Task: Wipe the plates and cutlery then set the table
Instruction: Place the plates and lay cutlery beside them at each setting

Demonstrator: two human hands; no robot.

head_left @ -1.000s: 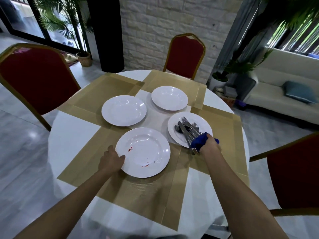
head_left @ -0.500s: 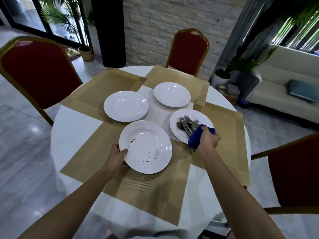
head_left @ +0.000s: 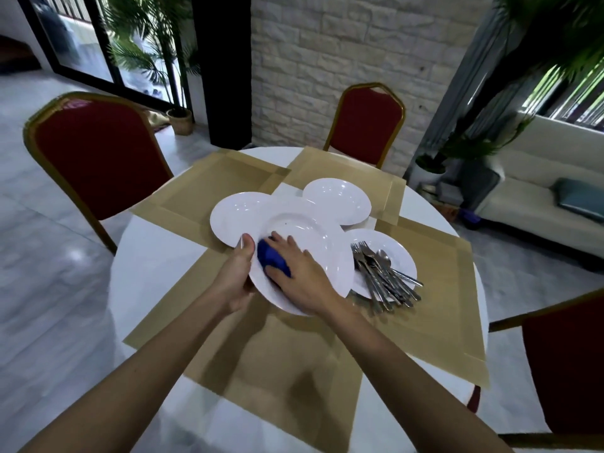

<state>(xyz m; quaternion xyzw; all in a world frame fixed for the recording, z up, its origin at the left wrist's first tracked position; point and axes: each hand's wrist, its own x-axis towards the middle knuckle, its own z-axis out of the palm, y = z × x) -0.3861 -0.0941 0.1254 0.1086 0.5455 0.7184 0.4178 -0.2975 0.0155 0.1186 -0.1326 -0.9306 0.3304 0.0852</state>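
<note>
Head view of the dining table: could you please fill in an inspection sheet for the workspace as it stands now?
Surface: round white table laid with tan placemats.
Job's things: held plate lifted and tilted; left plate and far plate lie bare; right plate carries the cutlery.
Clutter: nothing seen.
Hands: left hand grips the held plate's rim; right hand holds a blue cloth against its face.
Cables: nothing seen.
Surroundings: red chairs around the table, sofa, potted plants.
</note>
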